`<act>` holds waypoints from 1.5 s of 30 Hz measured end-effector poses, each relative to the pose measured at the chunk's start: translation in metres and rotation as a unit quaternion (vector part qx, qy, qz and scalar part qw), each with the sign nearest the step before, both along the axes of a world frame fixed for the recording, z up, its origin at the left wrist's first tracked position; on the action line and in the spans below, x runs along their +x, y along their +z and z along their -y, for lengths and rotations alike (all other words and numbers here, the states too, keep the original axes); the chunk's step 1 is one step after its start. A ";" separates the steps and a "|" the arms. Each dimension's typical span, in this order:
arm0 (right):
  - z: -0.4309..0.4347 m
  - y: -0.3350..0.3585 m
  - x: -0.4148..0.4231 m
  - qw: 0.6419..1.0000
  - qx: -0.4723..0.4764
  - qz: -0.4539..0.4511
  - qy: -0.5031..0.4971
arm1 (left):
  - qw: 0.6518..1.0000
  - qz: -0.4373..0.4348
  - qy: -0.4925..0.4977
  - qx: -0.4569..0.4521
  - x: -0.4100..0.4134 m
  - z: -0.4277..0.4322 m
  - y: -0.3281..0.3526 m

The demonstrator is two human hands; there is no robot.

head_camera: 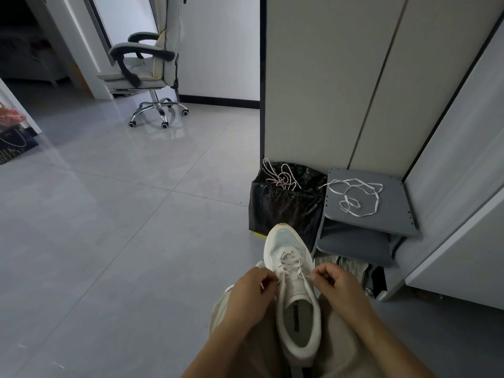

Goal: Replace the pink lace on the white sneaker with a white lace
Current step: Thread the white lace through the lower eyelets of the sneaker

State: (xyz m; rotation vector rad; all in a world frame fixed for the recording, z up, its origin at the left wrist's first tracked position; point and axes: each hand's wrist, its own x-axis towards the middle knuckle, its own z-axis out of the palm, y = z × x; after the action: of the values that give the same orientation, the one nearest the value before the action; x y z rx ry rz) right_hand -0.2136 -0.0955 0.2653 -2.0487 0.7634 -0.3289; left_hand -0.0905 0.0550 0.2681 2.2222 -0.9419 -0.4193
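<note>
A white sneaker [293,290] lies on my lap, toe pointing away, with a white lace [291,264] threaded through its eyelets. My left hand [249,291] pinches one lace end at the sneaker's left side. My right hand [336,286] pinches the other end at the right side. A pink lace [281,175] lies tangled on top of a black bin bag [283,205]. A second white lace [354,196] lies loose on a grey shelf [392,211].
The bin with the black bag stands just beyond the sneaker's toe, against a tall cabinet [327,77]. The grey shoe rack fills the corner to the right. An office chair [147,69] stands far left on the tiled floor [109,214].
</note>
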 end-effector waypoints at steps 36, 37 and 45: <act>-0.006 0.005 -0.009 0.971 0.046 0.218 -0.085 | 0.994 0.079 0.047 -0.065 -0.037 -0.013 0.011; -0.005 0.006 -0.009 0.968 0.058 0.227 -0.091 | 0.995 0.062 0.060 -0.055 -0.037 -0.012 0.009; 0.005 0.018 0.004 0.919 0.214 0.312 -0.107 | 0.954 -0.171 0.127 -0.211 -0.027 -0.003 -0.003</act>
State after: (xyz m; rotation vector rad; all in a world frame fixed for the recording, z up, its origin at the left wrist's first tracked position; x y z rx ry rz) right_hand -0.2094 -0.1001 0.2832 -1.3311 0.5873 -0.8176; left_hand -0.1179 0.0583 0.2648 1.7747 -0.4967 -0.4216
